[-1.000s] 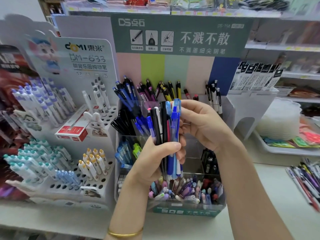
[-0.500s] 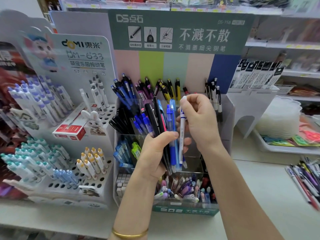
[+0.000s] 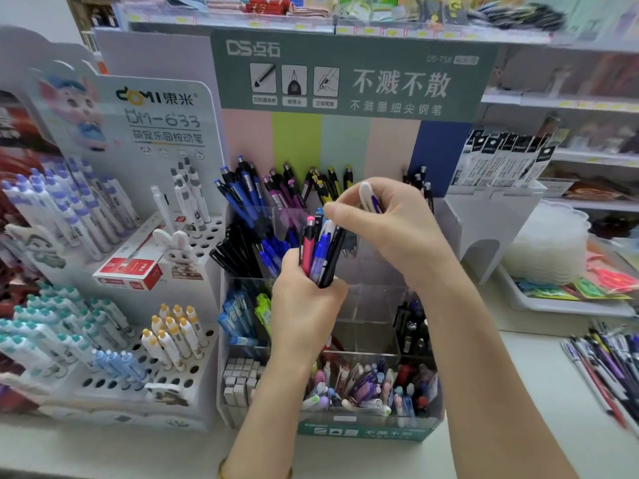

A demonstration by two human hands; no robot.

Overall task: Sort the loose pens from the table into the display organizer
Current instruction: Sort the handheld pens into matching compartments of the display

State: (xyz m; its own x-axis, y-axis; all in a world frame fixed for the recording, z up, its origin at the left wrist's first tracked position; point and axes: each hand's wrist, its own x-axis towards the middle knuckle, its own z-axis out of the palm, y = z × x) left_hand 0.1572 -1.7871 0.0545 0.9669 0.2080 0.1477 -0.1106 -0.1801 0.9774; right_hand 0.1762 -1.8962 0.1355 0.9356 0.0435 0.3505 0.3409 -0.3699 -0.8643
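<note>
Gripping pen bunch (image 3: 318, 252) mid-frame w/ left hand (image 3: 304, 312); right hand (image 3: 397, 233) pinches white pen (image 3: 367, 197) just above, organizer (image 3: 363, 433) behind.

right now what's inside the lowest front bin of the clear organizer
In the clear organizer, the front bin holds jumbled mixed pens, pastel, purple and red. The left forearm hides its left end.
</note>
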